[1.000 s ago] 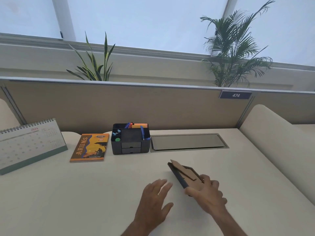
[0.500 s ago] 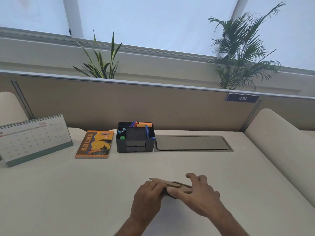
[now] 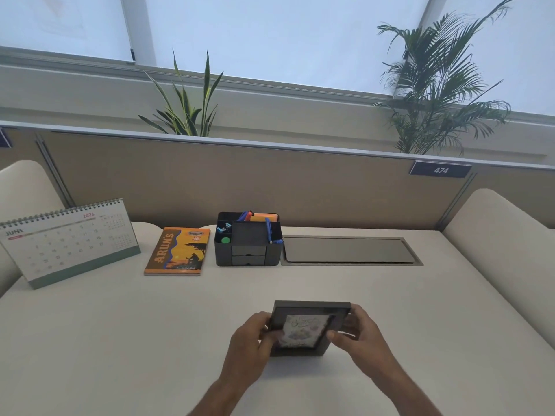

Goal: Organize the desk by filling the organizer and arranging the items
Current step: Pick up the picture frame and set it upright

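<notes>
Now, frame (image 3: 309, 327): dark, picture side facing the camera, held between both hands at the near middle of the surface (image 3: 120, 340).
left hand (image 3: 250, 345): fingers curled round the frame's left edge.
right hand (image 3: 359, 334): gripping the right edge, thumb on the front.
organizer (image 3: 247, 241): at the back by the partition, pens and small bits inside (two drawers shut).
notebook (image 3: 177, 251): flat, just left of the organizer.
calendar (image 3: 67, 241): standing, far left.

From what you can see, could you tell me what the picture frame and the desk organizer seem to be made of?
Picture frame: dark grey, matte, probably plastic or painted wood; the front pane looks faintly glossy. Desk organizer: black, matte, smooth moulded walls and drawers, likely plastic.
</notes>
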The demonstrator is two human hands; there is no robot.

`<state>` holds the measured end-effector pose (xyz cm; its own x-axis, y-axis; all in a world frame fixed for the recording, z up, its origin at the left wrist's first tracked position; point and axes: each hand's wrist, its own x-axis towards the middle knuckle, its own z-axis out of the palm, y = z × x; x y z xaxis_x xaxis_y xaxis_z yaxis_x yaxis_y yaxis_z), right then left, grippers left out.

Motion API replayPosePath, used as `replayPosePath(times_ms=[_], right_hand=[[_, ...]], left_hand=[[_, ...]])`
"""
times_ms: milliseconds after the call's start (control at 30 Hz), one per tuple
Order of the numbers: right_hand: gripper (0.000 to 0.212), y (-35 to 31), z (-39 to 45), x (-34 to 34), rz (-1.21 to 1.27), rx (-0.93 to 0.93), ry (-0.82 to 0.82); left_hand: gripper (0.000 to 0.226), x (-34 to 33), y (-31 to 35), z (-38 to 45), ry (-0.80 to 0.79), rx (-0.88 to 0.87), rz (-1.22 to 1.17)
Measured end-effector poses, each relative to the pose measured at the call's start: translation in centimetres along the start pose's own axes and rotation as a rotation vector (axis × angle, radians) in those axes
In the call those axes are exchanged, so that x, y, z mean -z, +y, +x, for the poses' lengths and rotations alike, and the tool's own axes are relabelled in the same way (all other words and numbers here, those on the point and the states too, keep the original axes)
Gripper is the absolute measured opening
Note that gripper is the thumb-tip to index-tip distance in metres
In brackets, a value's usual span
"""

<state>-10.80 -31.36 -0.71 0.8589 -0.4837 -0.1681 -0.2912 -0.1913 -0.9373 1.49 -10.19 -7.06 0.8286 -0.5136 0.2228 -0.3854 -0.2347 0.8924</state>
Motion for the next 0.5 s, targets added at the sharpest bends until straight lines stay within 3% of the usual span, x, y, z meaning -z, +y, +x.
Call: replayPosePath(times_ms=[167,300,400,500], right_hand=[[0.029,2.4,0.6,-0.7,0.067,-0.005,-0.092],[0.08,3.7,0.7,-1.5,0.143,-0.019,-0.138],[0.091,4.1,0.8,-1.8,0.24,-0.009,-0.156],[0.089,4.3,0.8,-1.9,0.317,0.004,-0.195]], left_hand=[[0.018,0.2,0.2,0.0,-0.045,0.056,-0.114],[0.006,0.0,0.6,-0.1,-0.107,0.059,-0.152],[0.007,0.0,0.7,-0.1,-0.125,0.076,-0.157],[0.01,0.0,0.9,-0.1,-0.115,0.075,-0.158]])
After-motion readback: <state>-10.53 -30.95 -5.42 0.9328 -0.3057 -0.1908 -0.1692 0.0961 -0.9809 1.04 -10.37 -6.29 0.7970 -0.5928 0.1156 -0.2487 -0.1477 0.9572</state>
